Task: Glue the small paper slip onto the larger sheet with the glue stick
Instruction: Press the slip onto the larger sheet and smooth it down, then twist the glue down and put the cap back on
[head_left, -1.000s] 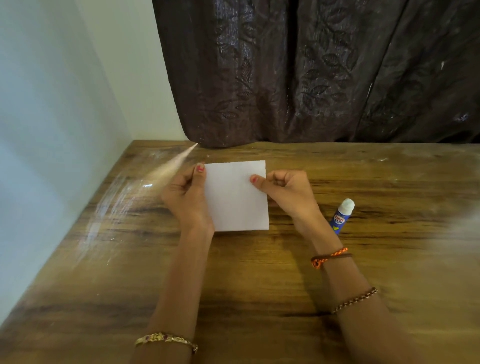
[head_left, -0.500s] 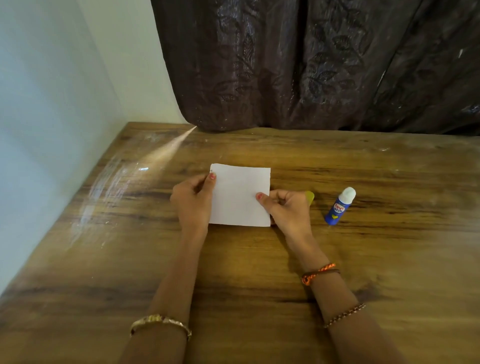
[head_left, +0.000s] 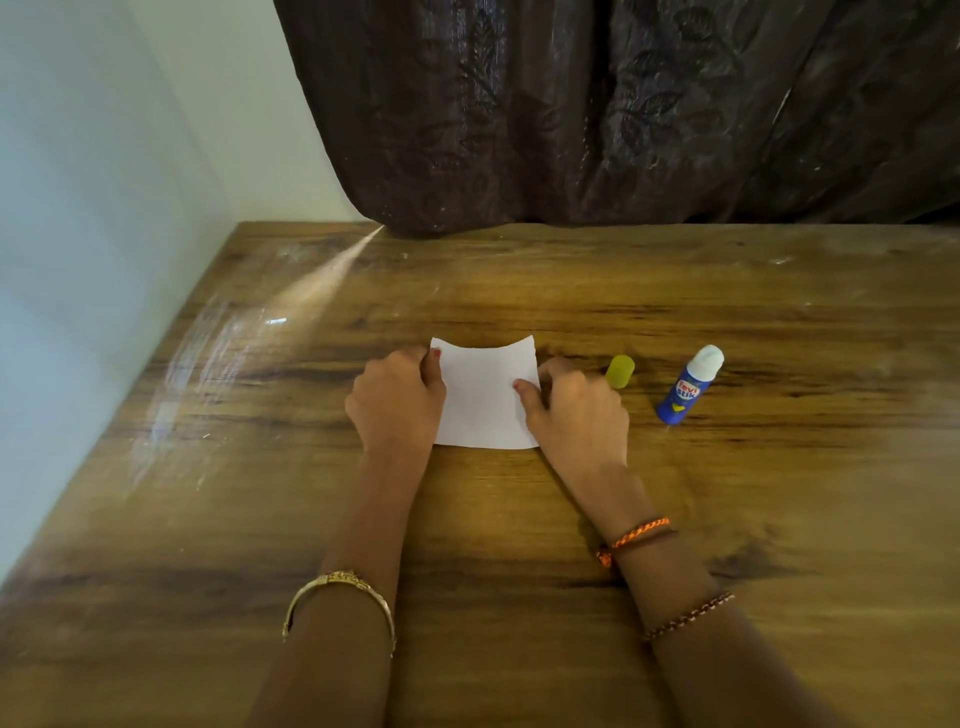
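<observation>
This looks like a room in a home, set up as a small craft spot. A dark brown curtain (head_left: 623, 114) with a woven leaf pattern hangs well beyond the fingertips (head_left: 435, 354), its hem meeting the far edge of a worn wooden table (head_left: 467, 519). Pale painted walls (head_left: 104, 182) form a corner off to the left of the fingers. Just right of the fingers lie a blue glue stick (head_left: 688, 387) and a yellow cap (head_left: 620, 371), household stationery rather than workshop gear.
</observation>
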